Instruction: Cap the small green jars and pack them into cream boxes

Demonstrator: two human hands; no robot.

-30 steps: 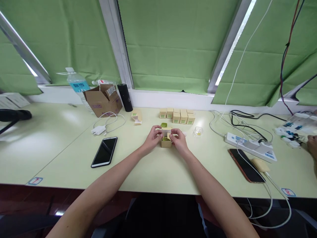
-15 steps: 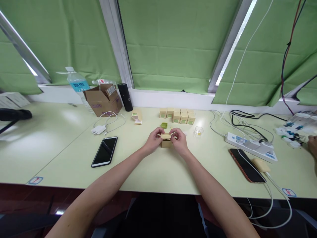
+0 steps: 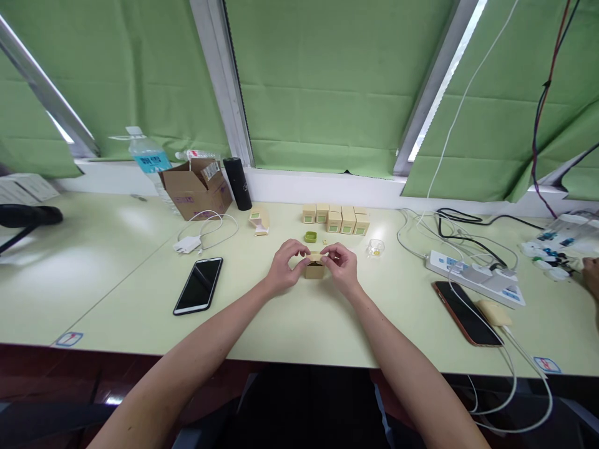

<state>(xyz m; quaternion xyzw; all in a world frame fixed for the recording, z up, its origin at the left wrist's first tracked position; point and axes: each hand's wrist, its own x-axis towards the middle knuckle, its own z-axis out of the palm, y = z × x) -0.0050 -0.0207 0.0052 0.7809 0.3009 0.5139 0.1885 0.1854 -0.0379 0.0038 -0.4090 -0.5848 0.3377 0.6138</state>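
A small brown cardboard box (image 3: 315, 272) stands on the table in front of me, its top flap partly raised. My left hand (image 3: 285, 265) is at the box's left side, thumb and fingers curled on the flap's edge. From the other side, my right hand (image 3: 341, 265) pinches the flap's right end. Just behind the box sits a small green tray (image 3: 310, 237), with a tiny yellowish piece beside it. A clear plastic container (image 3: 375, 247) with something yellow inside lies to the right of my right hand.
Several small closed boxes (image 3: 347, 220) stand at the back, an unfolded carton (image 3: 259, 221) left of them. A phone (image 3: 198, 285) and white charger (image 3: 187, 244) lie left. At right are a power strip (image 3: 475, 277), another phone (image 3: 465, 312), cables and another person's hand (image 3: 590, 271).
The flap has tipped lower toward the box opening. My left hand has shifted slightly left, its thumb now nearer the box's edge. My right hand stays at the flap.
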